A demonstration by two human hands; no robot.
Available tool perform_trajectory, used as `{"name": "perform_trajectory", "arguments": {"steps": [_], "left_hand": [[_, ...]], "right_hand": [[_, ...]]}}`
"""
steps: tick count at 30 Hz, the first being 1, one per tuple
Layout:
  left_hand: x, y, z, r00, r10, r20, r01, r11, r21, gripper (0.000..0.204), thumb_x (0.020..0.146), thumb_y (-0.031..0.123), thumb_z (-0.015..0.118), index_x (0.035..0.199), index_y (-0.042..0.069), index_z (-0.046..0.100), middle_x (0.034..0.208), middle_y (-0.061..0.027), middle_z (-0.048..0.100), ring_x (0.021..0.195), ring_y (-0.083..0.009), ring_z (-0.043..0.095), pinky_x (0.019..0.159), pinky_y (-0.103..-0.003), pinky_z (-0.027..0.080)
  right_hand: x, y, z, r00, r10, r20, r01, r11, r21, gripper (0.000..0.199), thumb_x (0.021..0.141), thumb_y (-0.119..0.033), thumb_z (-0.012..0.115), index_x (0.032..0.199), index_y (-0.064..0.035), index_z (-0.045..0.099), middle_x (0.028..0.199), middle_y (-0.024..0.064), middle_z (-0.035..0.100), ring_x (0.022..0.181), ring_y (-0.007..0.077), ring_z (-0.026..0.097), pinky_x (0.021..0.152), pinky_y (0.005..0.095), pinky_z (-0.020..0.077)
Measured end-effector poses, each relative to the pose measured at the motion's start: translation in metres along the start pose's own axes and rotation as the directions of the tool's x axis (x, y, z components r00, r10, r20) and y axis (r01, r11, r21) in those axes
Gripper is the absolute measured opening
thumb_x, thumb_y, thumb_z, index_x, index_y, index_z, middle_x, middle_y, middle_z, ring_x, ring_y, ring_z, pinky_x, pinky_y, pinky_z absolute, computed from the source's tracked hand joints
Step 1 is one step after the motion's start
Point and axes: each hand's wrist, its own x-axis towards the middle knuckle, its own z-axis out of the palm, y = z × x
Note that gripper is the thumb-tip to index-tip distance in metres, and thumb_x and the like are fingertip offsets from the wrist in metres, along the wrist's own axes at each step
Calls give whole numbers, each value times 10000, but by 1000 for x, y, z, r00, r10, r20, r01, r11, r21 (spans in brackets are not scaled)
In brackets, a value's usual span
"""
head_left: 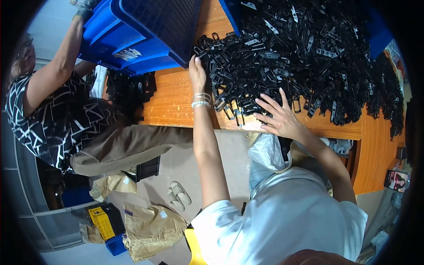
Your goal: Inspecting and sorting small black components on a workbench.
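A large heap of small black clip-like pieces [247,66], some with silvery metal parts, covers much of the wooden table. My left hand [197,74] stands edge-on at the heap's left side, fingers extended, beside the lower corner of a blue plastic crate [132,37]. Whether it touches the crate I cannot tell. My right hand [279,115] is spread flat at the heap's near edge, its fingertips against the pieces. Neither hand holds anything visible. The crate is tilted over the table, and a co-worker's gloved hand [84,8] is on its far left side.
The co-worker [70,101] sits at the left by another dark pile [130,90]. A blue panel [230,15] stands in the heap. A white plastic bag [269,154] lies at the table's front edge. At the right is a phone [396,180]. Slippers [178,195] and paper sacks [152,232] lie on the floor.
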Motion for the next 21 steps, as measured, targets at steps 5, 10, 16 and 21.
{"name": "perform_trajectory", "arguments": {"steps": [5, 10, 16, 21], "left_hand": [[30, -1, 14, 956, -219, 195, 179, 962, 204, 569, 878, 408, 352, 1168, -78, 406, 1150, -288, 454, 1108, -372, 419, 933, -366, 325], [10, 14, 16, 930, -132, 342, 82, 984, 157, 570, 889, 420, 290, 1190, -50, 404, 1180, -281, 429, 1122, -385, 398, 943, -367, 305], [22, -20, -8, 976, -137, 172, 115, 984, 133, 387, 859, 260, 430, 1092, -44, 485, 1141, -248, 476, 1054, -359, 468, 882, -361, 376], [38, -30, -1, 944, 69, 321, -267, 732, 627, 307, 793, 72, 385, 1058, -6, 520, 1129, -206, 499, 963, -327, 524, 815, -380, 439]], "right_hand": [[5, -1, 2, 999, 29, 42, -29, 1000, 2, 365, 697, -269, 626, 1032, -132, 580, 1274, 118, 384, 1227, 287, 298, 973, 621, 58], [8, 2, -1, 997, 60, 52, -60, 998, 2, 377, 692, -285, 634, 1030, -130, 577, 1277, 117, 382, 1228, 281, 298, 978, 611, 56], [14, -2, -2, 998, 51, 37, -51, 999, 0, 390, 677, -293, 646, 1020, -120, 580, 1275, 119, 386, 1222, 282, 307, 978, 606, 63], [16, -2, -3, 996, 71, 61, -73, 997, 36, 367, 674, -288, 651, 992, -113, 595, 1255, 120, 407, 1210, 285, 321, 986, 593, 72]]}}
